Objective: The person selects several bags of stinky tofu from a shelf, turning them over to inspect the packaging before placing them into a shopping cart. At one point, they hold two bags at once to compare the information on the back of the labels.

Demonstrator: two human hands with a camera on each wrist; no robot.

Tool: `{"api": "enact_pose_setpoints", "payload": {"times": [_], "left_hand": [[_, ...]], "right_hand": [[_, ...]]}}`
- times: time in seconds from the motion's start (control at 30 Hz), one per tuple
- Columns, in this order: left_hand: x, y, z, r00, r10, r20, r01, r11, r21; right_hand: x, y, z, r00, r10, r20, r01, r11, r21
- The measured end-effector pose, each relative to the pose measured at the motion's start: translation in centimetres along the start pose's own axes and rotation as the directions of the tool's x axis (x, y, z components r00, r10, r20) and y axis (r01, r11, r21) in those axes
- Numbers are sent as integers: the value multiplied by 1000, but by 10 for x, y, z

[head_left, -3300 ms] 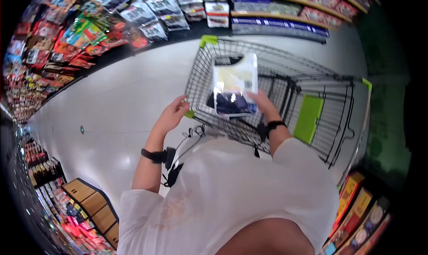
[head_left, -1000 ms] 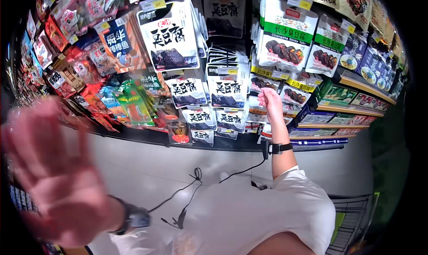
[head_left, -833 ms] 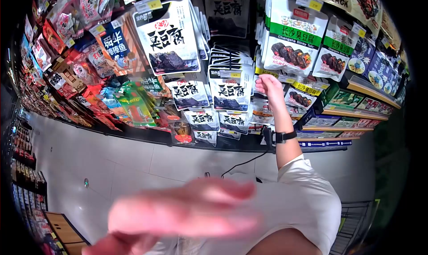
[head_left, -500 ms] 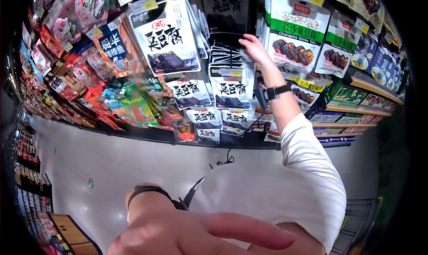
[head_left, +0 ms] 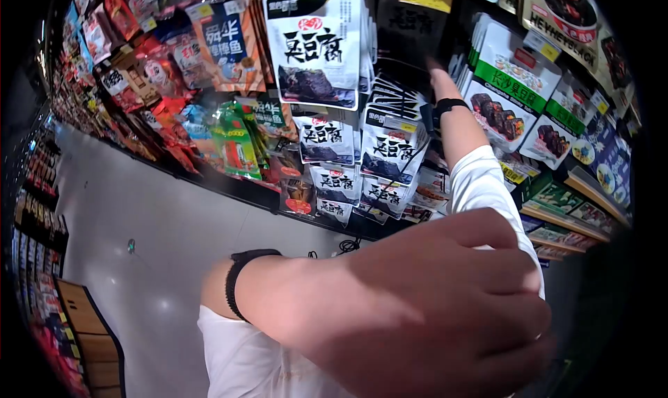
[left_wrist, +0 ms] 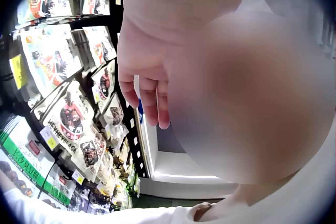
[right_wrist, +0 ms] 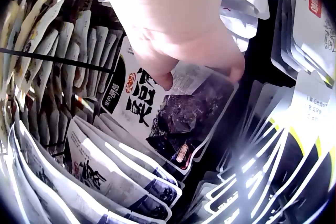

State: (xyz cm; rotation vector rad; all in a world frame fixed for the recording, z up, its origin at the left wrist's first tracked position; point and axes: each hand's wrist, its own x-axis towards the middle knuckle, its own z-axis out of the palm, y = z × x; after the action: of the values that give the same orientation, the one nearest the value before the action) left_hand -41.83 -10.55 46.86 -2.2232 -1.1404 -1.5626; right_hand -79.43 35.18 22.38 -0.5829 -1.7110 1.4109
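My right hand (head_left: 445, 86) reaches into the dark recess between the hanging rows of packets. In the right wrist view, the right hand (right_wrist: 181, 43) grips a white and black stinky tofu packet (right_wrist: 184, 113), thumb on its front and a finger at its edge. The part of the packet beneath the palm is hidden. My left hand (head_left: 424, 307) is raised close before the head camera, its back filling the lower middle. Relaxed fingers (left_wrist: 149, 103) hang down in the left wrist view, with nothing in them.
More stinky tofu packets (head_left: 316, 57) hang to the left, and green-banded packets (head_left: 501, 85) to the right. Shelves with wooden edges (head_left: 577, 224) stand lower right. Pale floor (head_left: 167, 217) lies below the rack; a wooden-fronted unit (head_left: 87, 342) is lower left.
The shopping cart has left the head view. My right hand has moved from the green-banded packets into the dark recess. My left hand has swung across in front of the head camera.
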Motion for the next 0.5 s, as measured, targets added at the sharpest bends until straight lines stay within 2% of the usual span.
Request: {"api": "enact_pose_setpoints", "payload": {"times": [0.1,0.27,0.47,0.5], "left_hand": [[8,6,-16,998,-47,49,49,998,-32],[9,5,-33,966,-239,101,227,967,118],[4,28,-45,835,-511,204,436,840,323],[2,31,-48,805,-552,217,466,816,343]], "right_hand": [[12,5,2,998,-68,13,68,997,-21],[34,12,-1,991,-129,43,129,992,0],[48,22,-2,982,-162,93,161,987,12],[52,25,1,974,-152,171,152,988,13]]}}
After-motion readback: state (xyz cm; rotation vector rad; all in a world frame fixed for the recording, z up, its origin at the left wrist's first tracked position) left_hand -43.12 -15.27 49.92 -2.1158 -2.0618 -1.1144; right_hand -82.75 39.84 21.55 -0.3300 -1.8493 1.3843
